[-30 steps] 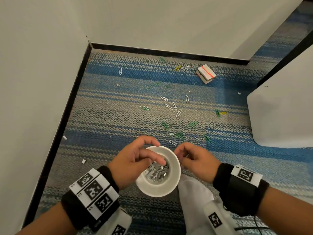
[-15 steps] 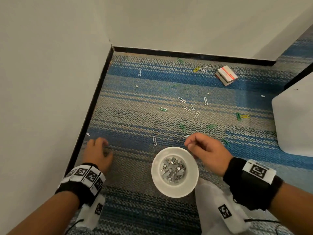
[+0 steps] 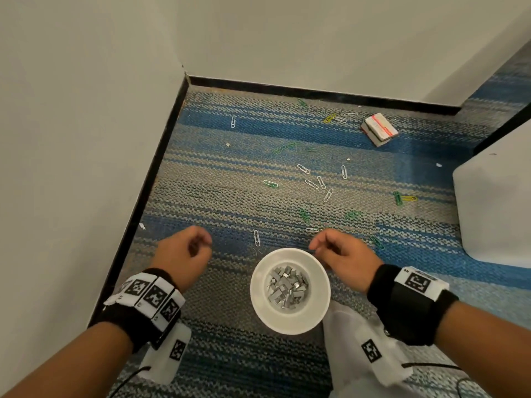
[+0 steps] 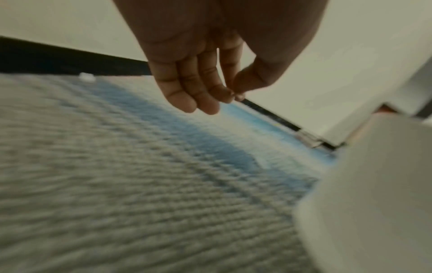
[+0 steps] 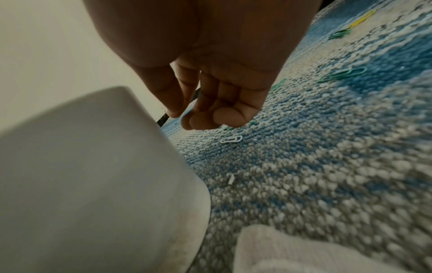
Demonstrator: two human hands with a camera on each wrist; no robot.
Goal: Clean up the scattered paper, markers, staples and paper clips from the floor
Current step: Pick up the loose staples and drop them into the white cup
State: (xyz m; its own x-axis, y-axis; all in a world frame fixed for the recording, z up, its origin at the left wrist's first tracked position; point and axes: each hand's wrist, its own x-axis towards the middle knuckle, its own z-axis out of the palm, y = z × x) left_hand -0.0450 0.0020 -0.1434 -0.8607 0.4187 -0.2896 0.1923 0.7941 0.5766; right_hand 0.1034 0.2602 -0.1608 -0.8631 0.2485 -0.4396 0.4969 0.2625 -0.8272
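A white cup (image 3: 290,291) stands on the carpet (image 3: 218,196) with staples (image 3: 287,288) heaped inside. The left hand (image 3: 184,254) hovers at its 9 o'clock, thumb and fingertips pinched together; I cannot tell whether they hold anything. The right hand (image 3: 342,251), fingers loosely curled and empty, hangs at the rim's 1 o'clock. Paper clips (image 3: 313,179) lie scattered toward 12 o'clock, a staple box (image 3: 379,129) beyond them.

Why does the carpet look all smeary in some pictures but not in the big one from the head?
Head view: sharp, the paper clips and the cup of staples look crisp, though the walls bend from the wide lens. Left wrist view: the carpet is smeared by blur, dim light. Right wrist view: the cup's wall up close is soft, one white clip is clear.
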